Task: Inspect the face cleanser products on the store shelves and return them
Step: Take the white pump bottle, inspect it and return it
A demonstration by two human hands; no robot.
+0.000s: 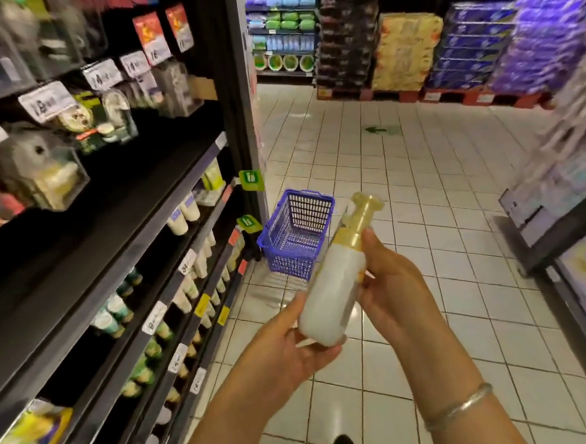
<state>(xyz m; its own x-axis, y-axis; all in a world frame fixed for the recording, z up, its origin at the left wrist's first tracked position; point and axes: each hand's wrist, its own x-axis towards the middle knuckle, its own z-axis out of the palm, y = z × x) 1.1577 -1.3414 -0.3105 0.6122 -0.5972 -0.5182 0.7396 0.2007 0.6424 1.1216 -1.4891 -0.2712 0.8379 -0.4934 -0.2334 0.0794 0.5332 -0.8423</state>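
Inspection step: left hand (pixel 289 352) and right hand (pixel 391 284) both grip the pump cleanser bottle (pixel 336 284) at centre frame, label unreadable; next it probably returns to the shelves (pixel 168 229) at left.

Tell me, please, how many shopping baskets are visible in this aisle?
1. A blue shopping basket sits on the tiled floor at the end of the left shelving, just beyond the held pump bottle. Others could be hidden behind the shelves.

Bright overhead light, blurred warped edges

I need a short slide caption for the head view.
Both hands hold a white pump bottle beside store shelves.
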